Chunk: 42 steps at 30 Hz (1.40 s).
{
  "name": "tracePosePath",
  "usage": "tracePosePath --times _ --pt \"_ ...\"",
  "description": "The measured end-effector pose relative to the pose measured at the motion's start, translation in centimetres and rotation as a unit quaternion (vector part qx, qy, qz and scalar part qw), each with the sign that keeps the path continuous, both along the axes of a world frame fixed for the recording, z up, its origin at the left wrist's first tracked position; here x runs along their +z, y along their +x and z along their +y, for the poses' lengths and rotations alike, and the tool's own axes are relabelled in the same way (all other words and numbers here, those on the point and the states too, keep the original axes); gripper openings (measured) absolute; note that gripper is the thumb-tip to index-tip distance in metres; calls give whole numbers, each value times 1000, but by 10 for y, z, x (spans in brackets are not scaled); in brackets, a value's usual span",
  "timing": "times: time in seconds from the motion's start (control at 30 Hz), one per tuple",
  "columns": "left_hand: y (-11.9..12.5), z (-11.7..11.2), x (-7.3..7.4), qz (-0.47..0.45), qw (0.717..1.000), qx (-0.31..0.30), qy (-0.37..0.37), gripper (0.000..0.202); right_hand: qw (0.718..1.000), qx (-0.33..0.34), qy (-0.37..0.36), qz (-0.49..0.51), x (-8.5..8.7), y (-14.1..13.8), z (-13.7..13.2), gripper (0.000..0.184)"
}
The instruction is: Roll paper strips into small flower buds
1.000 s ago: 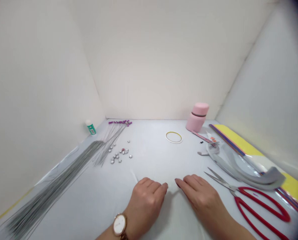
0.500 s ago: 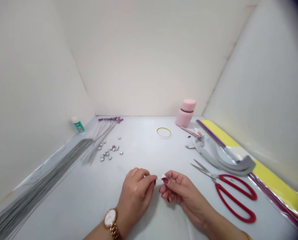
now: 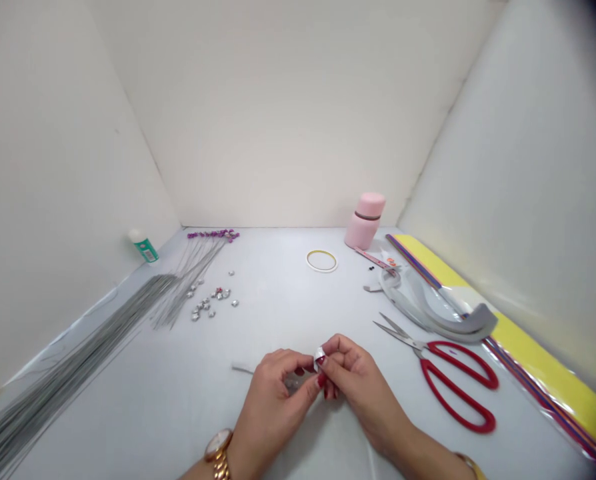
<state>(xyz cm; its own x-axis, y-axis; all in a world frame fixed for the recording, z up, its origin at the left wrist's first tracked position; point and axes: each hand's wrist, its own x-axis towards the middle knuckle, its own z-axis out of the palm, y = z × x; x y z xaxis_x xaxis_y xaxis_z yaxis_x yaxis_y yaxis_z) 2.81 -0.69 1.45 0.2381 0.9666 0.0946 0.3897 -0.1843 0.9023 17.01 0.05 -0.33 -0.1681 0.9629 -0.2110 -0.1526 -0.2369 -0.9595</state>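
Head view shows the left hand [image 3: 278, 407] and right hand [image 3: 358, 380] with fingertips [image 3: 303, 361] pressed together, pinching a small curled white strip [image 3: 319, 358], a white scrap [image 3: 243, 367] just left of the fingers, red-handled scissors [image 3: 458, 345] to their right, silver gems [image 3: 208, 300] ahead-left.

This is a craft corner, set up on a pale desk [image 3: 278, 280] boxed in by white panels [image 3: 288, 113]. Red scissors [image 3: 441, 397] lie on the desk's right side, coloured paper [image 3: 543, 360] beyond them, bundled wires [image 3: 78, 353] on its left, a small bottle [image 3: 145, 248] at its far left corner.
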Motion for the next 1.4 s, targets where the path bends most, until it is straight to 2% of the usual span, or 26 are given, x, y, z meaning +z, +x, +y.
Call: tracePosePath --times 0.1,0.2,0.27,0.37,0.5,0.57,0.67,0.77,0.9,1.0,1.1,1.17,1.3,1.4 --pt "-1 -1 -1 -7 1000 14 -9 14 1000 14 6 -12 2 0 -1 14" --pt "-2 0 -1 -61 997 30 -28 18 999 26 18 -29 4 2 -2 14" --pt "-4 2 -2 -129 989 41 -67 17 997 27 47 -53 5 2 -2 16" --pt "-5 6 -3 -233 958 53 -158 16 991 56 86 -83 4 1 -3 17" --pt "-9 10 -6 -280 933 102 -204 21 989 130 20 -69 2 2 -3 25" --pt "-11 11 -7 -271 932 121 -206 24 988 154 -6 -31 4 4 -3 28" --pt "-16 14 -7 -246 937 134 -207 24 979 189 -37 64 12 10 -3 17" --pt "-19 16 -7 -238 939 141 -207 23 969 207 -55 121 18 16 -1 18" --pt "-20 18 -7 -246 937 149 -197 22 985 161 -32 52 20 20 2 17" --pt "-20 18 -8 -236 938 152 -201 21 996 83 12 9 19 20 5 9" --pt "-18 17 -9 -224 942 150 -198 20 996 -16 73 42 18 19 6 13" --pt "-16 16 -10 -218 945 146 -195 20 994 -43 70 68 19 18 6 15" --pt "-13 14 -9 -209 948 142 -191 19 996 9 -11 86 17 12 2 16" --pt "-12 13 -7 -209 948 136 -195 20 996 70 -44 43 13 7 -3 23"
